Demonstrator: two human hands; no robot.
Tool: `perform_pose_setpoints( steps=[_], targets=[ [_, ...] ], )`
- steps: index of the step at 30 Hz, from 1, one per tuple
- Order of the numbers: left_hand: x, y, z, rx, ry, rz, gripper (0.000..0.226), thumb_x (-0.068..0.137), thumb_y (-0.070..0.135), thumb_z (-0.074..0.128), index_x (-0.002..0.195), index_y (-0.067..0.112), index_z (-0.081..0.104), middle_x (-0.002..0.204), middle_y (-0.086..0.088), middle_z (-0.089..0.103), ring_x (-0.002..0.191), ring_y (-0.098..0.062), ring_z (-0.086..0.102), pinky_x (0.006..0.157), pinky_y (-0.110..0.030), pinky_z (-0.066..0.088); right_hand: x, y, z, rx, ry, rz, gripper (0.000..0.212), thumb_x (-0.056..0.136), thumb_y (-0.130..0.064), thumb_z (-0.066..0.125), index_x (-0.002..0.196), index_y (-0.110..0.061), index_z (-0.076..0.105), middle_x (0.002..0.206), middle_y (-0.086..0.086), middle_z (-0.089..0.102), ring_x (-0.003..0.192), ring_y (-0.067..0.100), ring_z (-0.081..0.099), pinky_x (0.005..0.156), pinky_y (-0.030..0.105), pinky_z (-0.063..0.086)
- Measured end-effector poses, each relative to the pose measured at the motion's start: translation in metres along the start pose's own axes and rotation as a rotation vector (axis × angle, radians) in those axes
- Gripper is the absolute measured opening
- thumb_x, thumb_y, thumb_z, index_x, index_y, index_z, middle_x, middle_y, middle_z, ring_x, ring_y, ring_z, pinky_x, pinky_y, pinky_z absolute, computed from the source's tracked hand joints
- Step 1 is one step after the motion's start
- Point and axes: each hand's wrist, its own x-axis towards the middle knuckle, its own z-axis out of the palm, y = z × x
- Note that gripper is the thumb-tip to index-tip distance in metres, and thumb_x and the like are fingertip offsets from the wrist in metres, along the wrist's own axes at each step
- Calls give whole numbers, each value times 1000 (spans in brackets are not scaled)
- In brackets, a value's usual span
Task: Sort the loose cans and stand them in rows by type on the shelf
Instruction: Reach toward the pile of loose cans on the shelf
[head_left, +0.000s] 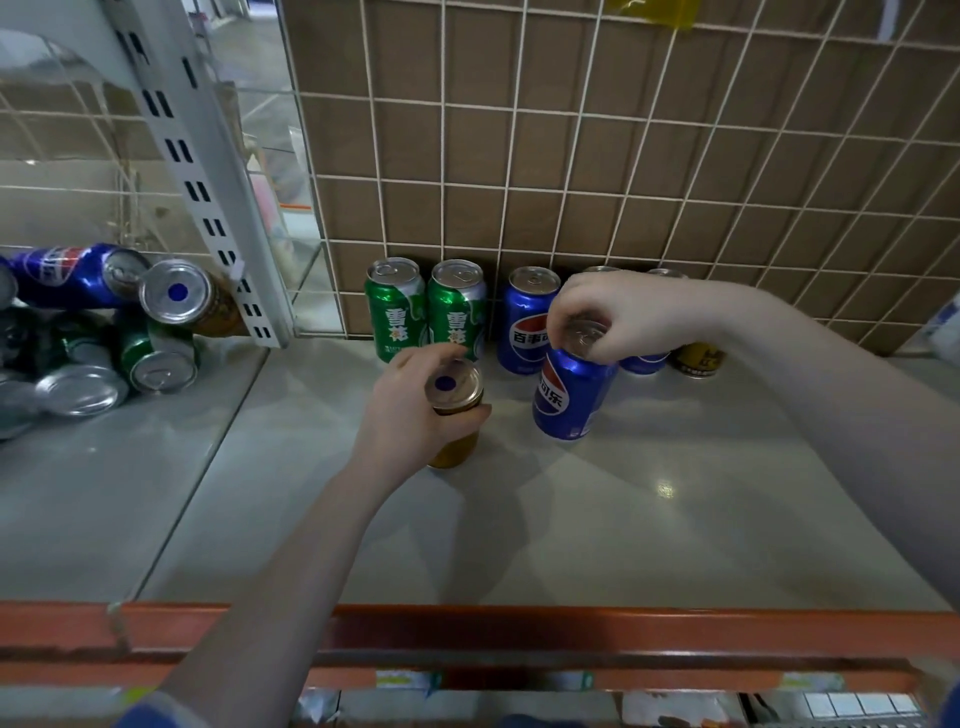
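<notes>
Cans | left hand (410, 405) fingers grip gold can (456, 415) | right hand (618, 317) fingers pinch tilted blue can (571, 395) top

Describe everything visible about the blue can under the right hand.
The blue can looks like glossy metal, with a red, white and blue round logo, white Chinese characters and a silver top. It is tilted, its top leaning right, its base at the grey shelf. The right hand grips its top rim from above with curled fingers. It is in front of the upright blue cans by the back wall.
</notes>
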Motion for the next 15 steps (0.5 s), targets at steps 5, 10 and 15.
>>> perform_pose_setpoints(
  steps=[5, 10, 15],
  targets=[
    [1, -2, 0, -32, 2, -2, 63, 64, 30, 84, 120, 22, 58, 116, 1, 55, 95, -6, 49, 78, -12, 36, 7, -7, 4, -343, 36, 236, 52, 78, -63, 59, 103, -18, 58, 91, 2, 58, 78, 17, 55, 58, 29, 43],
    [1, -6, -2, 7, -21, 37, 62, 65, 35, 81, 120, 22, 56, 116, 2, 57, 98, -3, 44, 73, -3, 32, 13, -12, -3, -272, -12, 148, 42, 74, -45, 71, 106, -20, 59, 90, -2, 58, 78, 13, 53, 64, 30, 48],
    [-1, -8, -3, -1, -38, 46, 60, 65, 36, 80, 118, 23, 57, 113, 3, 58, 95, -1, 44, 71, -1, 32, 24, -13, -5, -248, -29, 68, 49, 76, -34, 73, 119, -27, 52, 109, -1, 51, 95, 17, 51, 79, 35, 51]
  ],
)
